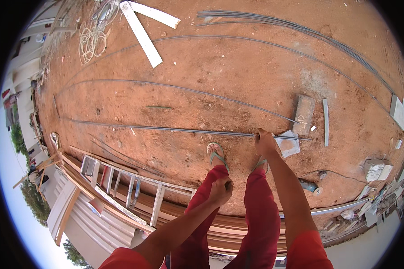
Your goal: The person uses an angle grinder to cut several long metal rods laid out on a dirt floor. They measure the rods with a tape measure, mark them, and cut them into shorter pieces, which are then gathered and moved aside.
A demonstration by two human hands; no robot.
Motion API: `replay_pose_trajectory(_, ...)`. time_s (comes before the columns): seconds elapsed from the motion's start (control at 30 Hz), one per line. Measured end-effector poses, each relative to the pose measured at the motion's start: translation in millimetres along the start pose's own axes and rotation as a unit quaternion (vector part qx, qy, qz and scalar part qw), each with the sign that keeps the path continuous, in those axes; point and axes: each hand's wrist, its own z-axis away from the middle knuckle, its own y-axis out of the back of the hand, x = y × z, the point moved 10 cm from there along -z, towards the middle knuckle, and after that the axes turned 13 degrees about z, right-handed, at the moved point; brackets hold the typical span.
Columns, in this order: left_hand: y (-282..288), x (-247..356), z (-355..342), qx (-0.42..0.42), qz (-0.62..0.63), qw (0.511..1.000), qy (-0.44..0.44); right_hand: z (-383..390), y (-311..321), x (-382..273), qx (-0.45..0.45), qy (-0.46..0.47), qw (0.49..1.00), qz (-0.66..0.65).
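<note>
Right of my feet, my right hand [265, 142] is closed around a pair of long, thin grey steel rods [188, 130]. They stretch far to the left, and their short right end passes over a pale square tile [287, 144]. My left hand [221, 191] is curled closed above my left thigh; anything inside it is hidden. Beyond the held rods, another bent rod [188, 91] curves across the red earth, its right end by a concrete block [304, 115]. A further rod [238, 38] arcs farther out.
A bundle of rods [300, 29] lies at the far right. White boards [141, 36] and coiled hose [92, 42] are at the far left. A ladder [159, 201] and timber lie close on the left. An angle grinder [309, 186] with a cable sits at the right.
</note>
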Motion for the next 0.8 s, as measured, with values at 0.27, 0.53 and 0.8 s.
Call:
replay_pose_trajectory(0.27, 306.6, 24.4, -340.7, 0.480, -0.029, 0.871, -0.101, -195.9, 70.8, -95.8, 0.301, 0.219, 0.925, 0.081)
replay_pose_trajectory(0.53, 441.6, 49.3, -443.7, 0.548, -0.019, 0.833, 0.065, -257.9, 35.4, -82.6, 0.313, 0.238, 0.892, 0.223)
replay_pose_trajectory(0.8, 559.3, -22.4, -567.5, 0.410, 0.310, 0.857, -0.040, -263.7, 28.9, -91.7, 0.236, 0.287, 0.894, 0.249)
